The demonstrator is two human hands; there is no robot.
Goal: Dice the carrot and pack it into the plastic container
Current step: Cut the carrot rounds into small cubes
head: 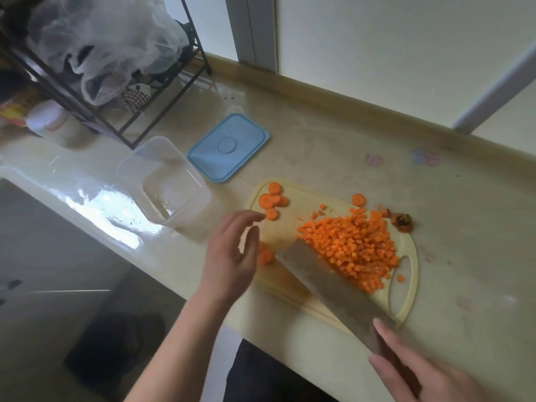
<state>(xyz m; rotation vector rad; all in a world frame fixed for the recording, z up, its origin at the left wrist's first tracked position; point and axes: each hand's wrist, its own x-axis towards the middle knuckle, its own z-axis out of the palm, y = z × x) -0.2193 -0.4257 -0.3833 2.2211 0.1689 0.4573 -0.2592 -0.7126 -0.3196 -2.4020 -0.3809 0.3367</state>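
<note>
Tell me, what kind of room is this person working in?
Most likely a home kitchen: a cutting board with diced carrot lies on a glossy counter, beside a wire rack of bagged items.

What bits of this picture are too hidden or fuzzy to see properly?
Head view only:
- Knife handle: hidden under the right hand.
- Right hand: partly cut off by the bottom edge.
- Carrot slice: partly behind the left hand, which is motion-blurred.
- Rack contents: veiled by white netting, blurred.
- Specks in the plastic container: too small to identify.
</note>
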